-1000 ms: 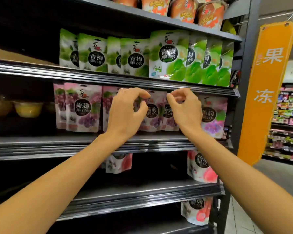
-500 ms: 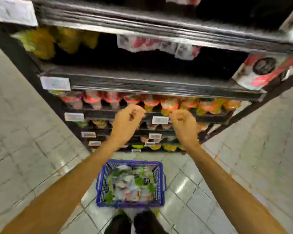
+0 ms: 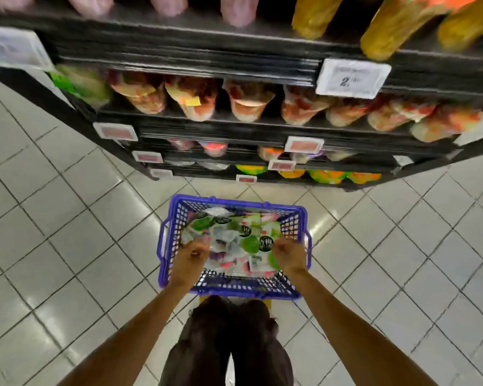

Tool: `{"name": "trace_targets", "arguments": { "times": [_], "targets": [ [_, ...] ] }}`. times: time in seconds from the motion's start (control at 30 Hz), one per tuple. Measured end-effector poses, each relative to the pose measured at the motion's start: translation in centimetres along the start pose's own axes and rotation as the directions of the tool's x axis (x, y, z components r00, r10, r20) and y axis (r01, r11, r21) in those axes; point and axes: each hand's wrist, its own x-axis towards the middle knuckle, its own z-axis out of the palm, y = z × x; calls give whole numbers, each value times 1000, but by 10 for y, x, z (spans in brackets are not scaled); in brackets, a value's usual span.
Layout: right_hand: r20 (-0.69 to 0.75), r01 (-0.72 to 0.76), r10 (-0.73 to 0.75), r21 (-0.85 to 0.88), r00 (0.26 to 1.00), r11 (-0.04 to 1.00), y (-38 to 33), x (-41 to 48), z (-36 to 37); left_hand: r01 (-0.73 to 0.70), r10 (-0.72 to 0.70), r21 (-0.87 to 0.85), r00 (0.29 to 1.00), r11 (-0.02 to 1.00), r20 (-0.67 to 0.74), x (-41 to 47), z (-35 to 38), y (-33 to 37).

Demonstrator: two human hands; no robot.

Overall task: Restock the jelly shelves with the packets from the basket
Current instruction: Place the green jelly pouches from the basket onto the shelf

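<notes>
A blue plastic basket (image 3: 168,247) stands on the tiled floor in front of my feet, filled with several jelly packets (image 3: 236,239) in green, white and pink. My left hand (image 3: 191,256) is low over the basket's left side, its fingers loosely curled just above the packets. Over the right side is my right hand (image 3: 288,254), fingers also loosely curled, beside a green packet (image 3: 250,244) with a round black label. No packet is lifted. The black jelly shelves (image 3: 207,126) rise behind the basket.
The lower shelves hold rows of jelly cups (image 3: 193,97) and yellow bags (image 3: 388,29), with price tags (image 3: 352,78) on the shelf edges. My dark trouser legs (image 3: 229,344) stand just behind the basket. Grey floor tiles (image 3: 53,218) stretch to the left and right.
My view has swung down from the purple-packet shelf to the floor. Both hands have dropped from shelf height into the basket, fingers still curled.
</notes>
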Motion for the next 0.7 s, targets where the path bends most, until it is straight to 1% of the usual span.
{"name": "trace_targets", "arguments": {
  "times": [0.07, 0.2, 0.27, 0.33, 0.37, 0.4, 0.43, 0.5, 0.53, 0.57, 0.63, 0.67, 0.7],
  "targets": [
    [-15, -39, 38, -48, 999, 998, 22, 36, 26, 99, -100, 21, 994, 995, 32, 26, 21, -32],
    [56, -126, 136, -157, 989, 979, 58, 99, 72, 186, -187, 48, 981, 981, 39, 77, 65, -74],
    [34, -175, 185, -200, 982, 964, 67, 128, 90, 218, -218, 64, 976, 974, -4, 104, 86, -87],
    [47, -218, 231, -195, 972, 956, 75, 153, 110, 243, -235, 88, 967, 966, -92, 129, 104, -97],
    [95, -237, 257, -179, 962, 955, 79, 164, 120, 256, -245, 74, 961, 964, -131, 141, 112, -104],
    [148, -261, 283, -150, 948, 953, 83, 175, 130, 277, -267, 59, 954, 959, -139, 152, 118, -108],
    [180, -294, 304, -81, 935, 952, 88, 185, 139, 297, -287, 45, 946, 954, -150, 165, 125, -113],
    [165, -359, 341, 91, 925, 929, 96, 200, 156, 351, -350, -13, 927, 936, -137, 190, 133, -121],
    [165, -375, 351, 148, 922, 915, 97, 204, 162, 379, -385, -66, 915, 923, -123, 200, 134, -122],
    [200, -391, 355, 188, 913, 901, 96, 208, 167, 420, -433, -122, 895, 899, -106, 209, 136, -126],
    [300, -414, 342, 227, 891, 881, 91, 210, 174, 532, -549, -178, 834, 828, -63, 219, 138, -129],
    [324, -432, 347, 243, 880, 869, 88, 207, 174, 571, -589, -218, 807, 792, -26, 220, 137, -129],
    [329, -454, 362, 270, 872, 849, 85, 203, 172, 594, -608, -282, 793, 754, 44, 221, 137, -129]
  ]
}}
